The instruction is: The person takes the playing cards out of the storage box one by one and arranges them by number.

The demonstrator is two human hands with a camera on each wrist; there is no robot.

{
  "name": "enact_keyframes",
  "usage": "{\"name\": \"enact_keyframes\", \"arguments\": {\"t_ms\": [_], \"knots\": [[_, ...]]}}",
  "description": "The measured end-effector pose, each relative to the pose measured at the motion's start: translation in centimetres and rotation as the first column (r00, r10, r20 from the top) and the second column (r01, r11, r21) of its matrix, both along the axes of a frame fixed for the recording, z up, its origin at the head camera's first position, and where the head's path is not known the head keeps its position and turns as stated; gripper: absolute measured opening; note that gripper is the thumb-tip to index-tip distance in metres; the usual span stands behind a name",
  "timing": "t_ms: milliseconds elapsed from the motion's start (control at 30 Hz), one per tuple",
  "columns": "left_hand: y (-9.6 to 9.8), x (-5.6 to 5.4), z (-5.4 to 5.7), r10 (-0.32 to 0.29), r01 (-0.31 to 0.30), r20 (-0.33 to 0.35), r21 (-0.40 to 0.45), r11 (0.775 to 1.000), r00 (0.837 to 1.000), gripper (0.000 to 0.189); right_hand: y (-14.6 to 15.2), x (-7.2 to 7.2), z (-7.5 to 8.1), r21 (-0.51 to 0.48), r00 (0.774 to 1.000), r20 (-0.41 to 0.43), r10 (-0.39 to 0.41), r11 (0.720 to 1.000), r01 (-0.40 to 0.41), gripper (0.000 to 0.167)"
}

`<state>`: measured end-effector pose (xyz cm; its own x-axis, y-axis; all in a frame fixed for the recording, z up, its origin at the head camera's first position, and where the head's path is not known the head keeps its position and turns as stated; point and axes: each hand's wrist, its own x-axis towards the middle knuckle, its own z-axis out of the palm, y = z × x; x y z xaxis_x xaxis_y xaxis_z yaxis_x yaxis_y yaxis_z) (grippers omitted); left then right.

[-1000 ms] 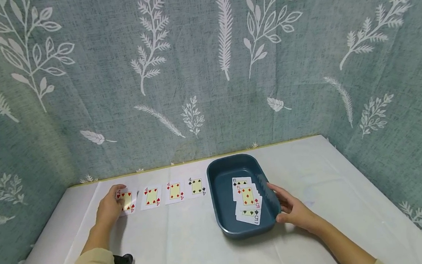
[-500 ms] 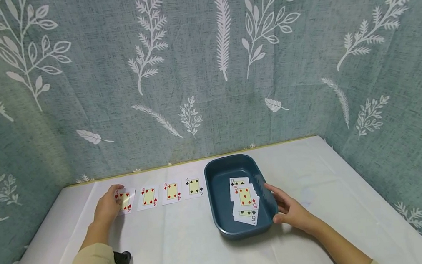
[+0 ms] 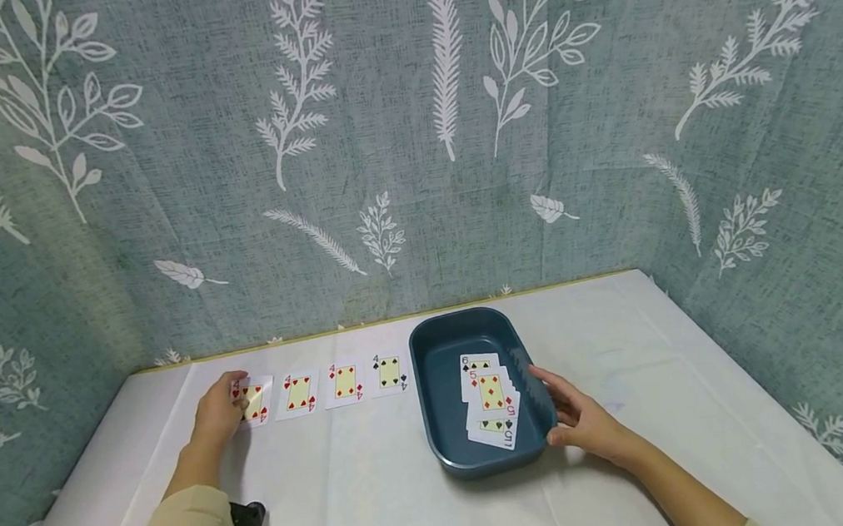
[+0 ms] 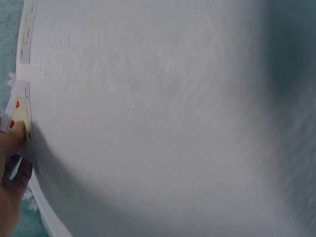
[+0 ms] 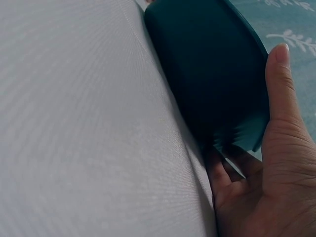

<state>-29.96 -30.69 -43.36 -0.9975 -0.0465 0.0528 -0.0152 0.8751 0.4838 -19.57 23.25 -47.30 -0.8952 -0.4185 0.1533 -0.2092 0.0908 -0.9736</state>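
At the left end of a row of playing cards, my left hand (image 3: 216, 410) pinches a hearts card (image 3: 256, 401) by its left side. In the left wrist view, the thumb lies across the card's face (image 4: 19, 111) and the other fingers are lower, partly behind it. To the right lie another hearts card (image 3: 299, 393), a diamonds card (image 3: 345, 384) and a spades card (image 3: 389, 373), face up. My right hand (image 3: 590, 425) grips the right side of a dark blue tray (image 3: 442, 428), thumb near its front corner. The right wrist view shows fingers (image 5: 219, 173) against the tray's outer wall.
Inside the tray, several overlapping cards (image 3: 492, 395) lie face up, a five of diamonds on top. A white cloth (image 3: 382, 500) covers the table. Green leaf-patterned fabric (image 3: 408, 114) hangs behind and at both sides.
The view shifts slightly. Both hands keep their places at the hearts card and the tray; the hearts card shows slightly different glare. The other cards stay where they were.
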Motion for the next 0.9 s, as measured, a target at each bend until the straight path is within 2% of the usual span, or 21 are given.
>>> {"name": "enact_keyframes", "arguments": {"t_ms": [167, 333, 467, 600, 733, 900], "knots": [[0.0, -0.1, 0.5, -0.019, 0.019, 0.024, -0.011, 1.000, 1.000, 0.045, 0.1, -0.1, 0.1, 0.012, 1.000, 0.005, -0.006, 1.000, 0.006, 0.091], [-0.1, -0.3, 0.2, -0.038, 0.038, 0.020, -0.034, 0.999, 0.999, 0.045, 0.2, 0.0, 0.1, 0.024, 1.000, -0.005, -0.008, 1.000, 0.008, 0.092], [0.1, -0.3, 0.1, -0.046, 0.042, -0.045, -0.076, 0.996, 0.998, 0.041, 0.2, 0.1, 0.3, 0.022, 1.000, -0.002, -0.012, 1.000, 0.012, 0.092], [0.5, 0.0, 0.0, -0.013, 0.001, -0.120, -0.098, 0.995, 0.993, 0.037, 0.2, 0.1, 0.3, 0.035, 1.000, 0.006, -0.023, 0.999, 0.023, 0.091], [0.7, 0.5, -0.3, 0.038, -0.051, -0.160, -0.079, 0.996, 0.986, 0.038, 0.1, 0.1, 0.2, 0.043, 0.999, 0.018, -0.026, 0.999, 0.025, 0.091], [1.6, 0.5, -0.2, 0.029, -0.037, -0.196, -0.039, 0.999, 0.980, 0.043, 0.1, 0.2, 0.2, 0.033, 1.000, 0.007, -0.023, 0.999, 0.022, 0.092]]}}
